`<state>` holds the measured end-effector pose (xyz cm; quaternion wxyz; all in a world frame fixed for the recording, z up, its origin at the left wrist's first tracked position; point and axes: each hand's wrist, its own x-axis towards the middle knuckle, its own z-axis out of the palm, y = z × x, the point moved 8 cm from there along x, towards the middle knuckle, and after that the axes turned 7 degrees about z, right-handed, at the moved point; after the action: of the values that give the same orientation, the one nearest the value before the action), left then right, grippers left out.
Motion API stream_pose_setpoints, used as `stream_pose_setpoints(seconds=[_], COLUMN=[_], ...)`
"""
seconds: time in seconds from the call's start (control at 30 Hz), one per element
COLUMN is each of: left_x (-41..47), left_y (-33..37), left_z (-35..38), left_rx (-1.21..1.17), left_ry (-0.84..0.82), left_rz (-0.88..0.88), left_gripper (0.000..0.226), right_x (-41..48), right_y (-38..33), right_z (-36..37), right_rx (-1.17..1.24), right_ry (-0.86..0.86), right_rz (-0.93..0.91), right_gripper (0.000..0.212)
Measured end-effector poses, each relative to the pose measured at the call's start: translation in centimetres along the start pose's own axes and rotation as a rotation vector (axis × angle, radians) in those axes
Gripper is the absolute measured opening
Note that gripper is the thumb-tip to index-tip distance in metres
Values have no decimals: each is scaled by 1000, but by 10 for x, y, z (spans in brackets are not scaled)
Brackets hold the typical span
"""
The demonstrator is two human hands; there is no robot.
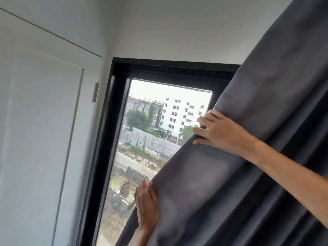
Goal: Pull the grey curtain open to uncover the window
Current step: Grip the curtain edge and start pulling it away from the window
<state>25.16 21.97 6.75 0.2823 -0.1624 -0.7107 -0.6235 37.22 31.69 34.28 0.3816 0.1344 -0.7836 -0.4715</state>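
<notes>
A dark grey curtain point(248, 139) hangs in folds over the right part of a black-framed window point(113, 139). The left strip of glass point(142, 139) is uncovered and shows buildings and a building site outside. My right hand point(220, 132) grips the curtain's left edge at mid height, fingers curled round the hem. Lower down, my left hand point(146, 205) holds the same edge, its fingers hidden behind the cloth. The view is tilted.
A white wall point(44, 139) with a panel outline stands to the left of the window. A small metal plate point(96, 92) is fixed on the wall beside the frame. White wall and ceiling lie above the window.
</notes>
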Motion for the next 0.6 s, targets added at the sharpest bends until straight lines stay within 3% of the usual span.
stream_pose_setpoints(seconds=[0.13, 0.33, 0.6], left_x=[-32, -93, -192], left_y=[52, 146, 258], left_z=[54, 122, 236], left_rx=[-23, -155, -254], left_ry=[-62, -93, -343], left_rz=[49, 164, 206], left_gripper=[27, 31, 36], right_x=[-75, -190, -348], right_y=[51, 129, 223], right_z=[-12, -32, -80], right_rx=[-83, -161, -281], right_ry=[8, -108, -338], right_rz=[73, 172, 354], right_gripper=[39, 41, 43])
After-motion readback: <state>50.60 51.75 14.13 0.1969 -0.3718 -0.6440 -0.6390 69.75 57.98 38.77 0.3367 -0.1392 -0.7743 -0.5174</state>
